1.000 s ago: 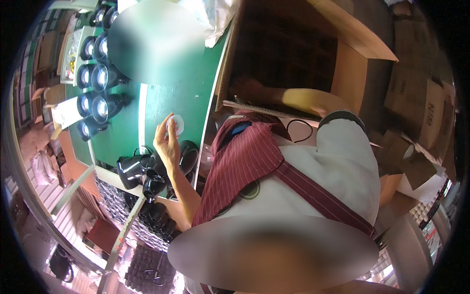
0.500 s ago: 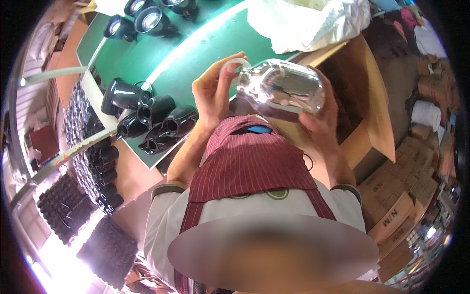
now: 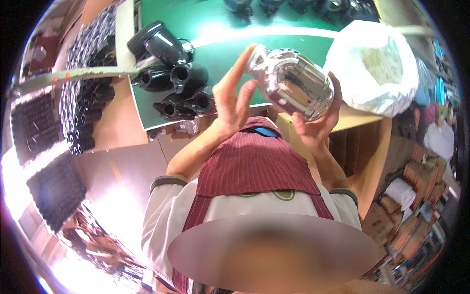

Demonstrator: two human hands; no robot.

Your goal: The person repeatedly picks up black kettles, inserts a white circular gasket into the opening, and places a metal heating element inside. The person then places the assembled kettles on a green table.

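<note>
Above the worktop's (image 3: 215, 54) near edge: one chrome shade (image 3: 293, 88), lifted clear, tilted. Right hand (image 3: 318, 125) cups it from below, fingers wrapped; left hand (image 3: 232, 100) flat against its narrow end, fingers spread. I judge it mid-handling, not set down. Black housings (image 3: 174, 81) clustered at the near-left corner; white bag (image 3: 377, 66) right.

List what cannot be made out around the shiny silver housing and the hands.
- Head view: the underside of the chrome reflector housing is hidden by the right hand cupping it.
- The left hand covers the housing's narrow end, so any small part there is hidden.
- Contents of the white bag are too blurred to identify.
- The black housings on the green table overlap; an exact count is unclear.
</note>
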